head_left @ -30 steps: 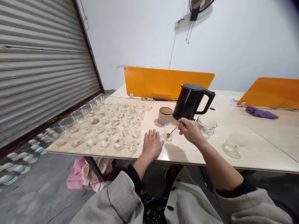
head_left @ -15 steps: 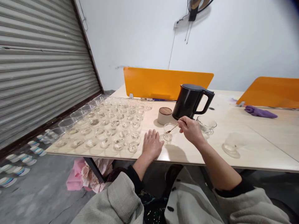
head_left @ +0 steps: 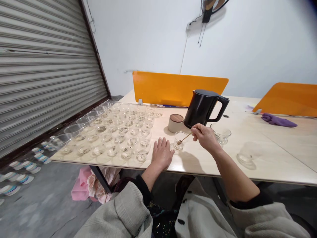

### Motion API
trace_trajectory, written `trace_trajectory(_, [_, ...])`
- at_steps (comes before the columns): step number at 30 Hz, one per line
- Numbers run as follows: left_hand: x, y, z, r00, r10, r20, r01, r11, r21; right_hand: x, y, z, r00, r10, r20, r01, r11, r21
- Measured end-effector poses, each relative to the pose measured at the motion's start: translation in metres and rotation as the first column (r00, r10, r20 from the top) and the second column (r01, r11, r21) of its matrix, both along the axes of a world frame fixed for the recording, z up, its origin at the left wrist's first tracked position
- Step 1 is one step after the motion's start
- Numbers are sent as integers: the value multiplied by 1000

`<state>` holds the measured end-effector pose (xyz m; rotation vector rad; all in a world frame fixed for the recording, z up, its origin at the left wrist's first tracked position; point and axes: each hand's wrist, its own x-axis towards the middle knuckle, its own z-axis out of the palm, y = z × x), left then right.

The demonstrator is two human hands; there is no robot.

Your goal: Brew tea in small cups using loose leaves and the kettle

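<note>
My right hand [head_left: 206,138] pinches the handle of a small wooden spoon [head_left: 184,138], whose bowl dips into a small clear glass cup [head_left: 178,140] on the pale wooden table [head_left: 260,158]. My left hand [head_left: 162,153] lies flat on the table just left of that cup, fingers spread, holding nothing. A black electric kettle [head_left: 204,108] stands right behind the cup. Beside the kettle sits a beige jar with a wooden lid [head_left: 175,123].
Several rows of small glass cups [head_left: 116,132] cover the table's left half. A glass pitcher [head_left: 221,134] and a clear glass lid [head_left: 246,155] lie to the right. Orange dividers [head_left: 178,88] stand at the back, with a purple cloth [head_left: 278,120] far right. Bowls [head_left: 22,167] sit on the floor.
The spoon was lifted slightly out of the glass cup half a second ago and now dips back into it. My left hand has stayed flat in place.
</note>
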<state>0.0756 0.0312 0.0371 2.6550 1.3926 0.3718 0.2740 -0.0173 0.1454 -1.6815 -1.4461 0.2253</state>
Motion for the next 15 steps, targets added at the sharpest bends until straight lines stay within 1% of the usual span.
trace_trajectory(2, [0,0,-1,1000,-1,1,1,1000,-1,0,0,0,999,10,-36,-9,1000,29])
trace_trajectory(4, [1,0,-1,1000,2,1,-2,1000,-2,1,0,-1,998,22,-55,-20,999,26])
trace_trajectory(8, [0,0,0,1000,2,5,-2,1000,-4,2,1,-6,1000,23,-15,-23,999,-41])
trace_trajectory(13, [0,-1,1,1000,-6,9,6,1000,-5,1,2,-8,1000,-14,28,13,1000,19])
trace_trajectory(15, [0,0,0,1000,-5,11,5,1000,-2,-1,2,-8,999,-12,36,12,1000,12])
